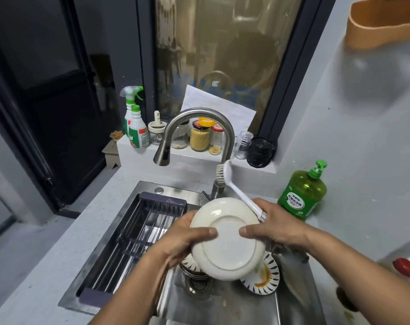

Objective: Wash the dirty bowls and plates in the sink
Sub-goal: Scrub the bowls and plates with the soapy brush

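2 hands grip the white plate point(227, 240) underside-up, left hand point(185, 238) opposite right hand point(275, 227), whose brush point(236, 186) angles away beyond it.

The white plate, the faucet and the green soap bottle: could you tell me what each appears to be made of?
The white plate looks like glazed ceramic: glossy cream surface with a raised foot ring on its underside. The faucet appears to be brushed stainless steel, with a matte silver sheen. The green soap bottle seems to be translucent plastic, since light passes through its tinted wall, with an opaque plastic pump.
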